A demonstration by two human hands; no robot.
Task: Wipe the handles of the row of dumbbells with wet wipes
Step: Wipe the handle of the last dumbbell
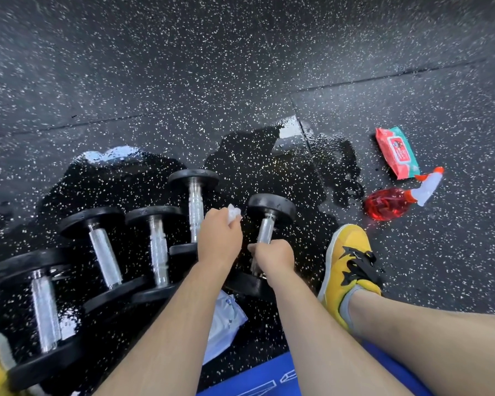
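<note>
Several black dumbbells with knurled steel handles lie in a row on the wet speckled floor. My right hand [275, 257] grips the handle of the rightmost dumbbell [270, 208] near its lower end. My left hand [219, 238] holds a crumpled white wet wipe [233, 213] just left of that handle, over the neighbouring dumbbell [195, 207]. Further left lie two more dumbbells [156, 247] [105, 258] and the leftmost one [45, 312]. A red and teal pack of wet wipes [397, 152] lies on the floor at the right.
A red spray bottle [392, 205] lies on its side below the wipe pack. My yellow shoe [347, 264] stands right of the dumbbells, another at the bottom left edge. A white plastic wrapper [226, 324] lies under my left forearm. Puddles [257, 155] cover the floor around the dumbbells.
</note>
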